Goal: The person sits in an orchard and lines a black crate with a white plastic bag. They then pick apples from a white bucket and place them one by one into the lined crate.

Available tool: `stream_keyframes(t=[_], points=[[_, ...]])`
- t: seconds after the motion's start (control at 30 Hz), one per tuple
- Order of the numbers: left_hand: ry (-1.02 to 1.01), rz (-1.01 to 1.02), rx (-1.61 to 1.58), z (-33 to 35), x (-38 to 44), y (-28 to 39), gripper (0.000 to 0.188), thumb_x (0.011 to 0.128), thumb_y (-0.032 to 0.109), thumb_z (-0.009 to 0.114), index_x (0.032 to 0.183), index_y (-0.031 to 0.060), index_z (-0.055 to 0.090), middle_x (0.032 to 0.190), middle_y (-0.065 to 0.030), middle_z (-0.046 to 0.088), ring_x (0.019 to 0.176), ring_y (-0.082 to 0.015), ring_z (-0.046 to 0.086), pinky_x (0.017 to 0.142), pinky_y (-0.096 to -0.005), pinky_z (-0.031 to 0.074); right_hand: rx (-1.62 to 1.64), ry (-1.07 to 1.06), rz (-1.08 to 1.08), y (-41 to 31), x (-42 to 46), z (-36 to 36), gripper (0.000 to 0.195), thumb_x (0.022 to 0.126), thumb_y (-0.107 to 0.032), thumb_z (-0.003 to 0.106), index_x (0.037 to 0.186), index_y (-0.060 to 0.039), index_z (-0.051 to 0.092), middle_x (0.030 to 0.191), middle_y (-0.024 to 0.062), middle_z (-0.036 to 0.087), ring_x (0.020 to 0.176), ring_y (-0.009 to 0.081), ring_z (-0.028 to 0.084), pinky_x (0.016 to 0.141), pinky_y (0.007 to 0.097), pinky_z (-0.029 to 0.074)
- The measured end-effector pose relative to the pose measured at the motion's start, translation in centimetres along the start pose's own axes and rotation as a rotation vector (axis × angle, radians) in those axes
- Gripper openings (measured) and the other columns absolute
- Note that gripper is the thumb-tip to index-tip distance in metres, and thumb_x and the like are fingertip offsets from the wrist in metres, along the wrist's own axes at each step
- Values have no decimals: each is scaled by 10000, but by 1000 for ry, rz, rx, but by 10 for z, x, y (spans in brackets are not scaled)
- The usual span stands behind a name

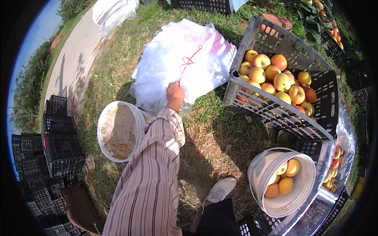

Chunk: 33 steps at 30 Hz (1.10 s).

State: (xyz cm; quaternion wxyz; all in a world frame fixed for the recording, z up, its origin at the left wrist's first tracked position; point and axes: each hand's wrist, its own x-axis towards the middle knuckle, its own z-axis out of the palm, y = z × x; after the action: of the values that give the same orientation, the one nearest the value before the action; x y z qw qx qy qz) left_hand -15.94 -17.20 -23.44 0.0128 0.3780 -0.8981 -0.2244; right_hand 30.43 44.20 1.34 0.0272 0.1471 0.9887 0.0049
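My left hand (175,92) reaches forward in a striped sleeve, its fingers closed on a red string (191,56). The string lies in loose loops over a pile of clear plastic sheets or bags (165,59), bright in the sun on the grass. Pinkish-red stripes mark the pile's far right part. My fingers are at its near edge, and their tips are partly hidden. Left of my forearm, a white plastic bucket (118,132) with a dirt-stained inside lies tipped. My right hand is out of view.
A black plastic crate (292,44) of apples (282,82) stands at right. Below it, a white bucket (295,197) with several apples leans over plastic-lined crates (322,203). Stacked black crates (63,147) line the left. My shoe (220,188) is on the grass; a concrete path (73,56) runs upper left.
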Motion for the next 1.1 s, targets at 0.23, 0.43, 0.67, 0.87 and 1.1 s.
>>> stream_keyframes(t=[0.23,0.43,0.67,0.87,1.1], points=[[18,-95,-69,-11,2,6,342,861,384,626,1042,102,691,1007,-178,715,995,-352,676,849,-428,527,-19,-2,26,5,-7,2,155,891,-123,583,928,-13,685,913,173,666,907,381,577,892,500,439],[-148,184,-149,13,-26,-9,646,802,350,703,1333,64,472,1203,-190,639,1126,-358,610,971,-434,470,-30,-16,48,7,-9,4,172,895,-141,572,931,-18,687,922,171,668,913,376,577,904,509,437],[-123,171,1,9,-35,-13,743,785,335,733,1418,114,415,1246,-208,614,1158,-365,593,1010,-454,451,8,-9,69,0,-3,0,163,886,-136,572,906,-25,690,907,156,674,889,365,583,889,489,449],[71,8,-120,20,21,-35,521,838,367,709,1326,262,562,1025,-159,714,979,-349,679,858,-437,524,-36,-13,13,2,1,2,142,881,-106,575,898,-20,687,910,151,674,876,363,586,881,484,455],[67,-77,-1006,35,16,-15,565,905,165,649,1423,88,440,1121,-126,670,958,-207,650,830,-337,505,-25,-1,40,5,-3,2,137,882,-93,574,897,-5,678,918,160,669,878,385,577,884,498,451]])
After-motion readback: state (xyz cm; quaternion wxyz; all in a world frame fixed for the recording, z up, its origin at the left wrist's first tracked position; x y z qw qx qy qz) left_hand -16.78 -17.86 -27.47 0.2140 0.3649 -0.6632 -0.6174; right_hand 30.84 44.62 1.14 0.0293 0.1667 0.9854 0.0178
